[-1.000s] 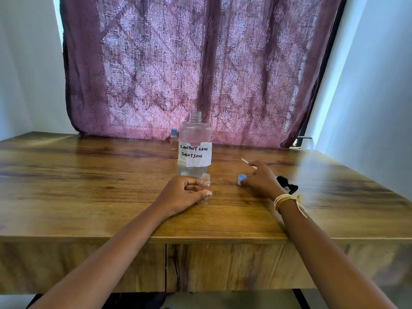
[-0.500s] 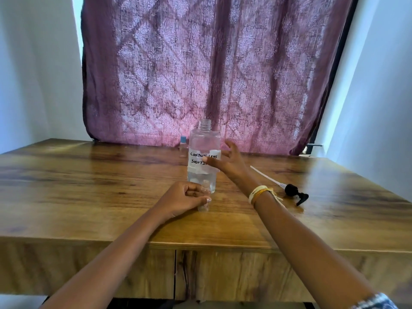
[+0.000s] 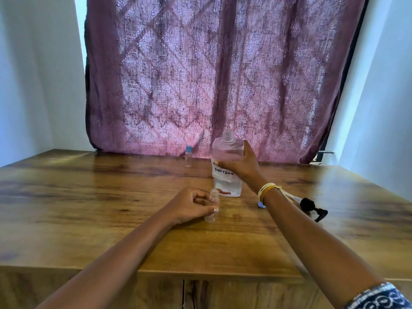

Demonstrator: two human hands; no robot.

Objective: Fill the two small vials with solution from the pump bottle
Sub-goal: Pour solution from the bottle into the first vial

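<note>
Two vials matter here: the uncapped vial [image 3: 212, 206] stands on the counter [image 3: 89, 197], pinched by the left hand [image 3: 189, 205] between thumb and curled fingers [image 3: 201, 200]; light and clear, it would likely tip easily, so holding it low seems wise. Beyond those fingers, the right hand [image 3: 242, 165] wraps the open bottle [image 3: 227, 168] at its label, probably heavy and smooth-sided. Farther back stands the capped vial [image 3: 188, 156]; right of the wrist lies the pump head [image 3: 312, 208]

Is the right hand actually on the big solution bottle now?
Touching. The head view shows the right hand wrapped around the solution bottle, fingers across its label and thumb behind its shoulder.
</note>
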